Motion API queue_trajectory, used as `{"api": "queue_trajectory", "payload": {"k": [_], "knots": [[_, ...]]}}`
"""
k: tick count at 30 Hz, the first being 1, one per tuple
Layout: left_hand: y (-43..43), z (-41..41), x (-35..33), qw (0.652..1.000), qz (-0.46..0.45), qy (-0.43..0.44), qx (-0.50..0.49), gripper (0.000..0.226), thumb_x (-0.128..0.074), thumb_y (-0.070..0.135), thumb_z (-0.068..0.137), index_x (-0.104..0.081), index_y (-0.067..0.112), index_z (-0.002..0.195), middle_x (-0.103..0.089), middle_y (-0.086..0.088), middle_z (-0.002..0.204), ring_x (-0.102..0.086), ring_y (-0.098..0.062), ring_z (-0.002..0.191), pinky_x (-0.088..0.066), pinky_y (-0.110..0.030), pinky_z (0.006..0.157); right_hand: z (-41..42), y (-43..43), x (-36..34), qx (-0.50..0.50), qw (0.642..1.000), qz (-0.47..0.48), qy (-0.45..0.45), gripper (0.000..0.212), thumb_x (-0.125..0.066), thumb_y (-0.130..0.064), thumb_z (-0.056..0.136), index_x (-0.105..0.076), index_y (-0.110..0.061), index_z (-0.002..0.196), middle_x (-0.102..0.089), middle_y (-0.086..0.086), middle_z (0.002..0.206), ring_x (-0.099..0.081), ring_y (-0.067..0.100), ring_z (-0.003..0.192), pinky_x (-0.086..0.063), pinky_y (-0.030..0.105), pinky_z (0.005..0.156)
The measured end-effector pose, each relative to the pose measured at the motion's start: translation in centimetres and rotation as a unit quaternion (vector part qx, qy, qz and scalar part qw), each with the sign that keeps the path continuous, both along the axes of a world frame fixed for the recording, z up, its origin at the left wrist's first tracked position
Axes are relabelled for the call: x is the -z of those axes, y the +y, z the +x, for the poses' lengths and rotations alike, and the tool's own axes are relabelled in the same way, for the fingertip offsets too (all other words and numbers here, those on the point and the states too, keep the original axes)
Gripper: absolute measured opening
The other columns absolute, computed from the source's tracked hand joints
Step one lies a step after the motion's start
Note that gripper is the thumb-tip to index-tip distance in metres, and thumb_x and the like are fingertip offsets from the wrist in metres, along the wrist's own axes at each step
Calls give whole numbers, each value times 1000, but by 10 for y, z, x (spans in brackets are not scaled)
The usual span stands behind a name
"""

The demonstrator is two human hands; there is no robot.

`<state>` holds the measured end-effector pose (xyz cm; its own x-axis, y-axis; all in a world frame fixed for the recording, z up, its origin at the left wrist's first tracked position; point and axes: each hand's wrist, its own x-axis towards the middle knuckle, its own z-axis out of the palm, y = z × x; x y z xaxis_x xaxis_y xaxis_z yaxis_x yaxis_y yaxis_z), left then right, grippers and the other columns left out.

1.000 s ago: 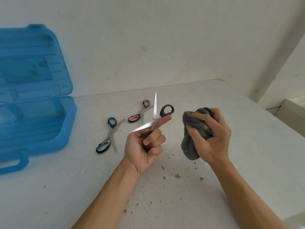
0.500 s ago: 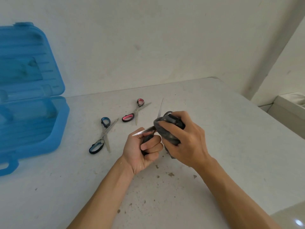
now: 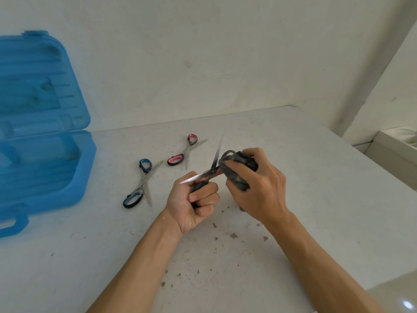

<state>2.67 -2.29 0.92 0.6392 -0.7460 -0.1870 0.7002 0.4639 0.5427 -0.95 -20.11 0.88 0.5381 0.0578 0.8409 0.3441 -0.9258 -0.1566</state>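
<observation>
Now the left hand (image 3: 194,199) grips the open scissors (image 3: 212,171) by one handle over the table (image 3: 304,222). The right hand (image 3: 259,190) holds a cloth (image 3: 234,177) against the other handle. The blue pair (image 3: 141,184) and pink pair (image 3: 182,154), at 10 o'clock, probably wait.

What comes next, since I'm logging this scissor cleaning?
Probably draw the grey cloth up the raised blade toward its tip: the left hand grips the black scissors open, and the right hand holds the cloth bunched at the blade's base.
</observation>
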Motion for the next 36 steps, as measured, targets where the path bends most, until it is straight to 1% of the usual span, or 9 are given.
{"api": "queue_trajectory", "payload": {"k": [3, 6, 10, 14, 17, 21, 25, 30, 36], "knots": [[-8, -3, -3, 996, 56, -53, -37, 49, -30, 14, 90, -77, 7, 102, -24, 4, 42, -13, -10, 47, -11, -21, 39, 3, -6, 1, 60, 997, 28, 26, 20, -80, -20, 81, -80, -17, 100, -66, 8, 107, -62, 22, 71, -50, 28, 54], [-13, -5, -3, 965, 163, -146, -145, 53, -29, 3, 94, -58, 5, 138, -42, -7, 49, -30, -15, 45, -25, -24, 41, 3, -26, -1, 110, 986, 117, 48, 29, -82, -18, 79, -79, -16, 108, -64, 7, 116, -65, 24, 85, -52, 29, 67], [-14, -11, -6, 928, 223, -232, -190, 45, -41, 6, 104, -49, 28, 143, -72, -20, 84, -54, -21, 66, -46, -32, 54, -3, -36, -4, 62, 973, 220, 25, 29, -81, -15, 80, -79, -15, 110, -63, 7, 116, -63, 19, 96, -53, 30, 82], [-17, -11, -6, 902, 268, -284, -185, 47, -42, 11, 109, -36, 44, 143, -78, -13, 107, -71, -20, 97, -58, -37, 73, -7, -28, -8, -8, 981, 194, -6, 29, -77, -16, 80, -79, -7, 107, -63, 15, 111, -61, 18, 95, -46, 10, 85], [-19, -9, -4, 909, 254, -270, -189, 53, -41, 7, 109, -36, 44, 147, -77, -14, 110, -73, -22, 107, -62, -44, 78, -7, -19, -6, -54, 989, 139, 8, 31, -75, -25, 82, -79, -7, 106, -63, 16, 112, -65, 21, 94, -56, 24, 79], [-22, -9, -2, 909, 257, -259, -200, 59, -51, 5, 105, -39, 40, 151, -74, -14, 103, -72, -24, 98, -63, -44, 76, -5, -14, -2, -53, 991, 119, 29, 34, -71, -34, 85, -79, -10, 108, -63, 12, 113, -66, 22, 93, -61, 38, 70], [-23, -8, 0, 895, 289, -277, -195, 68, -59, 2, 100, -39, 39, 154, -74, -12, 110, -72, -26, 106, -62, -48, 88, -3, -16, 0, -55, 990, 114, 66, 33, -72, -35, 85, -79, -17, 112, -62, 5, 113, -62, 13, 92, -60, 37, 67], [-21, -11, -1, 901, 266, -286, -186, 79, -70, -3, 91, -42, 38, 152, -71, -12, 111, -75, -23, 99, -61, -32, 77, 0, -16, 5, -65, 986, 86, 127, 31, -71, -31, 86, -78, -24, 116, -60, -1, 114, -61, 14, 88, -58, 33, 68], [-17, -5, 8, 795, 392, -412, -209, 89, -78, 3, 87, -32, 32, 158, -68, 2, 93, -71, -12, 96, -57, -26, 95, 1, -20, 4, -96, 983, 40, 150, 31, -71, -33, 85, -79, -24, 113, -60, 2, 118, -64, 18, 92, -59, 36, 67]]}}
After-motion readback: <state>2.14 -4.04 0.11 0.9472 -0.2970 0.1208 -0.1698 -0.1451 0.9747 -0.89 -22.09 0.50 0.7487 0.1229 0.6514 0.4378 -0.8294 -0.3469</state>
